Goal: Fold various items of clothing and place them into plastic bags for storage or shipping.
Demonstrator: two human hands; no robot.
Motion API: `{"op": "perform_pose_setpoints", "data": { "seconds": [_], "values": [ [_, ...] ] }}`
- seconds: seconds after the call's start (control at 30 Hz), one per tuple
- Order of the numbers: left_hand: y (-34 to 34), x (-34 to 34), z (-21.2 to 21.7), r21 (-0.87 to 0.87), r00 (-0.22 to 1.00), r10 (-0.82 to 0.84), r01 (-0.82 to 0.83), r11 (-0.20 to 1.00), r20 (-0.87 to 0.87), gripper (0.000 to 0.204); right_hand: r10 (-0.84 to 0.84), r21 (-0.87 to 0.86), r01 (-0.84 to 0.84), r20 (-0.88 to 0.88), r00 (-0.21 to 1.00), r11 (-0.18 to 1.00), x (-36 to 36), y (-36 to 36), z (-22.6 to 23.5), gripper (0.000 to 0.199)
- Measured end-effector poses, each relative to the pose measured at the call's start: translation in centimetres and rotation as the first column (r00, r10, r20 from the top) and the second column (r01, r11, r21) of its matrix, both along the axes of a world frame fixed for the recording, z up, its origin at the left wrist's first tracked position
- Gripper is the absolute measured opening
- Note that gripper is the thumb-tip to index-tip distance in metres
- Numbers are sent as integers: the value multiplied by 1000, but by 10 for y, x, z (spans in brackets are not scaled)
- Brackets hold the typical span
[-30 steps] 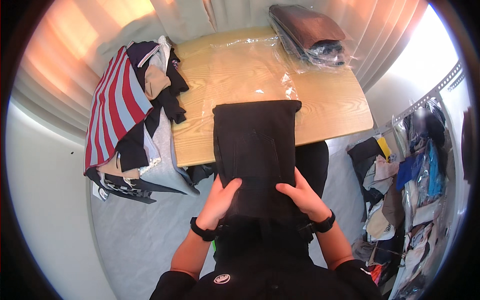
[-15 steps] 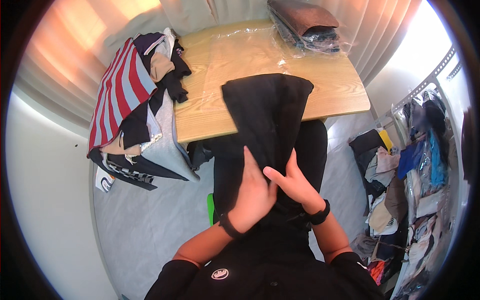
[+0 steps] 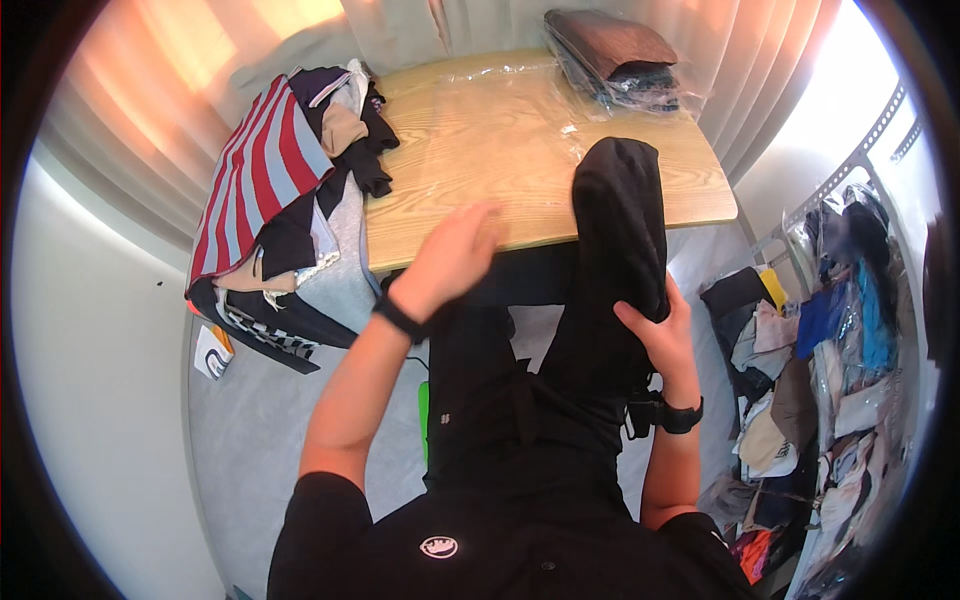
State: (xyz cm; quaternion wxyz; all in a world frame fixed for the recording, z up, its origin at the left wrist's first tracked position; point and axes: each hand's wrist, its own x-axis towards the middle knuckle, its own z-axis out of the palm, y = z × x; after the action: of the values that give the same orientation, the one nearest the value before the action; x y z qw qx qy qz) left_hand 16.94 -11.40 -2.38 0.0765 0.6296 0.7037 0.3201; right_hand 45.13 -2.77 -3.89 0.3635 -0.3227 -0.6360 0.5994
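A folded black garment [image 3: 620,220], perhaps trousers, stands up off my lap on the right, its upper end over the table's front edge. My right hand [image 3: 668,330] grips its lower part, the thumb on the near face and the fingers behind. Over the front edge of the wooden table [image 3: 480,180], my left hand [image 3: 460,255] is apart from the garment. Its fingers are stretched out, a little blurred, with nothing visible in them. Beyond it, a clear plastic bag [image 3: 500,110] lies flat on the tabletop.
Mixed clothes, with a red-and-grey striped piece [image 3: 265,180] on top, hang over the table's left end. A stack of bagged garments [image 3: 620,65] sits at the back right. On the right, a metal shelf [image 3: 850,160] stands beside piled clothing [image 3: 780,370].
The black garment has swung to the right and looks narrower. My left hand has left it and moved up and left toward the table; my right hand has shifted right, gripping it.
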Motion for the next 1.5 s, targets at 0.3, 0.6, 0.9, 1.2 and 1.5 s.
{"op": "perform_pose_setpoints", "data": {
  "seconds": [0.3,0.6,0.9,1.2,1.5],
  "values": [
    [4,-7,-2,-194,948,-83,23,981,-308,30,-82,605,-180,379,922,775,32,-8,-2,94],
    [-18,-27,-46,82,953,-17,44,996,-303,20,-43,598,-447,629,776,665,56,-33,32,85],
    [-22,7,1,294,948,66,30,955,-311,15,143,430,-508,642,753,746,52,-47,22,84],
    [-41,52,33,332,934,-50,176,927,-354,20,-74,407,-170,518,852,897,38,-41,2,88],
    [-53,61,53,303,929,-14,135,943,-370,25,-244,517,36,342,907,855,38,-46,-3,89]
  ]
}}
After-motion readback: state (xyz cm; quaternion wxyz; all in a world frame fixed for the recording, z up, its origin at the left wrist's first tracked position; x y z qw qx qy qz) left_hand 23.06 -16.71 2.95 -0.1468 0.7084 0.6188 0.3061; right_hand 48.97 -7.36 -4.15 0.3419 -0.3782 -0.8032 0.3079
